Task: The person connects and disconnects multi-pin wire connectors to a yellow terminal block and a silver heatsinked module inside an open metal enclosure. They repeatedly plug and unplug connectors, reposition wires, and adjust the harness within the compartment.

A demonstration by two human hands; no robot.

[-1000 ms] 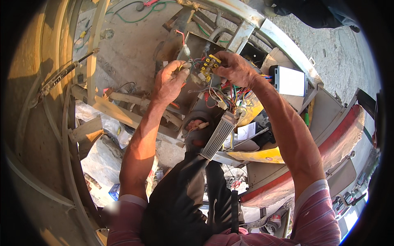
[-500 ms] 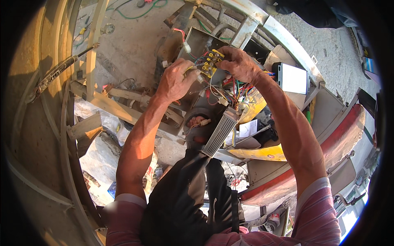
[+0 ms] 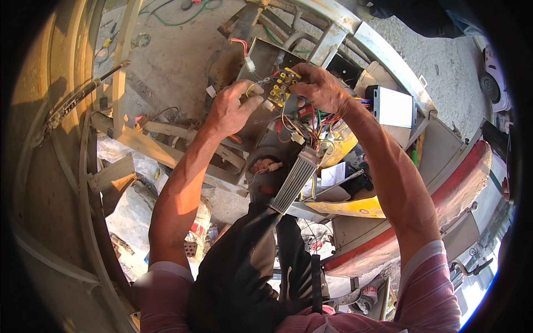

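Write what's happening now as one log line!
left hand: at yellow wire | right hand: gripping yellow terminal block | nearby: finned metal box

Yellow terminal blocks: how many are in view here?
1. The yellow terminal block is held in the right hand, to the right of the left hand. Others could be hidden beneath the tangled wires.

The left forearm (image 3: 185,180) runs from eight o'clock to a curled left hand (image 3: 236,109) at eleven, while the right forearm (image 3: 391,166) slants from four to a pinching right hand (image 3: 321,89) at one.
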